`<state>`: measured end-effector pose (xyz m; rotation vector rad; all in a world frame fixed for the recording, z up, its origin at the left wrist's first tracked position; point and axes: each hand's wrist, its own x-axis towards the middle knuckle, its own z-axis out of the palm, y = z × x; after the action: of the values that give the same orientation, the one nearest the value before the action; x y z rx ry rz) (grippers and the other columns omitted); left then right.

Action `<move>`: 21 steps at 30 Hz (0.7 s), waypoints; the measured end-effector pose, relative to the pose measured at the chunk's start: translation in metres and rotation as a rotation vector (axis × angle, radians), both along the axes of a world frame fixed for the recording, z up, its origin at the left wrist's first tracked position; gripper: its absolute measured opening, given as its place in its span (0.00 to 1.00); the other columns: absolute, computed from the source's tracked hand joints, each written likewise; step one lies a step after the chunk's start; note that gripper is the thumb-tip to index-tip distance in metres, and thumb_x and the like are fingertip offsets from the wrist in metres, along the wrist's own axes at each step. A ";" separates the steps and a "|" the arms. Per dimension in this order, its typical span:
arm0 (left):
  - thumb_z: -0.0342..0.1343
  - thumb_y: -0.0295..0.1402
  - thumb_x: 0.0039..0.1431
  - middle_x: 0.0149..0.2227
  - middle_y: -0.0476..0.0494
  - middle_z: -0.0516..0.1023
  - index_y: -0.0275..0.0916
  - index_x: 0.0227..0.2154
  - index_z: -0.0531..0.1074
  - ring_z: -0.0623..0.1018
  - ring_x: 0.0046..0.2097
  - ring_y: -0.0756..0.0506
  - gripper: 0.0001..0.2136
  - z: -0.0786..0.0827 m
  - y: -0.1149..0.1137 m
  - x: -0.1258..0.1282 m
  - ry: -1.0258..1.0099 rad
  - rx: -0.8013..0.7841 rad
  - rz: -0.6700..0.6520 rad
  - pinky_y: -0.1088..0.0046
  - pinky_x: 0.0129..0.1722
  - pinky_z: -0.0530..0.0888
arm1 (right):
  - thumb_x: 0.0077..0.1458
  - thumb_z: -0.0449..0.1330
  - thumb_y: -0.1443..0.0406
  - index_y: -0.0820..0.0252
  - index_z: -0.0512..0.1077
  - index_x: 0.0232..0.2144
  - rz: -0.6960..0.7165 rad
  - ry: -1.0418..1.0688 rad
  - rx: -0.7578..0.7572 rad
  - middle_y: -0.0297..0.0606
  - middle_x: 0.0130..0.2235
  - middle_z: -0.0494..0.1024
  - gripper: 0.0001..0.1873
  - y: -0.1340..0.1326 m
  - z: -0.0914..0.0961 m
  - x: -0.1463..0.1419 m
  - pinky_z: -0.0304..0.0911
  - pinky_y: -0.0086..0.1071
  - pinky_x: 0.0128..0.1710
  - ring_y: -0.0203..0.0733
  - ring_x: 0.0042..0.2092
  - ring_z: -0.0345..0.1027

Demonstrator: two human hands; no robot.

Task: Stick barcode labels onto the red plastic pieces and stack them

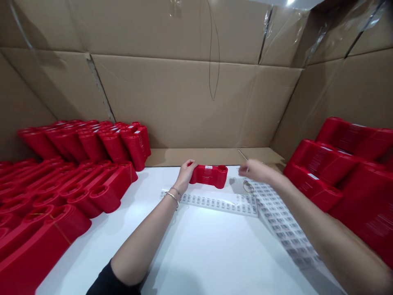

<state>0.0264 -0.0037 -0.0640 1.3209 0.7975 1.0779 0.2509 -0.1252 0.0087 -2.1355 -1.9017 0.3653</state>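
My left hand [186, 174] is closed around the left end of a red plastic bundle [205, 175] standing on the white table. The bundle has rounded ends, a hole at its right end, pale print on its front and a small white label [208, 167] on its top edge. To its right, my right hand [255, 170] hovers with fingertips pinched together; what they hold, if anything, is too small to make out. Under that hand lie a thin ring-shaped band [248, 187] and sheets of printed labels [281, 221]. A label strip [215, 202] crosses the table in front of the bundle.
Many similar red bundles [116, 143] are stacked at the left, some lying nearer me [61, 221]. More red bundles [325, 164] are piled at the right. Cardboard walls [178, 102] enclose the white table [208, 250]. A thin looped wire [210, 61] hangs at the back.
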 end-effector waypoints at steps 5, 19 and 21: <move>0.56 0.40 0.46 0.25 0.51 0.68 0.37 0.25 0.65 0.68 0.25 0.52 0.11 0.003 0.001 -0.001 0.006 0.021 0.002 0.78 0.24 0.63 | 0.41 0.55 0.72 0.64 0.70 0.17 -0.081 -0.103 -0.079 0.39 0.23 0.72 0.06 -0.025 -0.057 0.018 0.51 0.29 0.27 0.38 0.27 0.63; 0.60 0.40 0.46 0.33 0.46 0.72 0.38 0.33 0.67 0.72 0.31 0.50 0.14 0.014 -0.004 0.001 0.070 0.106 0.047 0.75 0.31 0.68 | 0.35 0.53 0.74 0.62 0.61 0.10 -0.142 0.064 0.050 0.38 0.19 0.67 0.08 -0.033 -0.063 0.013 0.46 0.30 0.26 0.38 0.26 0.60; 0.59 0.39 0.46 0.33 0.46 0.72 0.38 0.33 0.67 0.72 0.31 0.50 0.14 0.013 -0.004 0.001 0.073 0.106 0.050 0.75 0.30 0.68 | 0.33 0.54 0.74 0.62 0.61 0.11 -0.176 0.169 0.096 0.37 0.19 0.67 0.07 -0.033 -0.064 0.012 0.47 0.29 0.26 0.38 0.26 0.61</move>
<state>0.0276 -0.0074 -0.0510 1.4431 0.8412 1.1297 0.2628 -0.1583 -0.0557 -2.1165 -1.5943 0.3951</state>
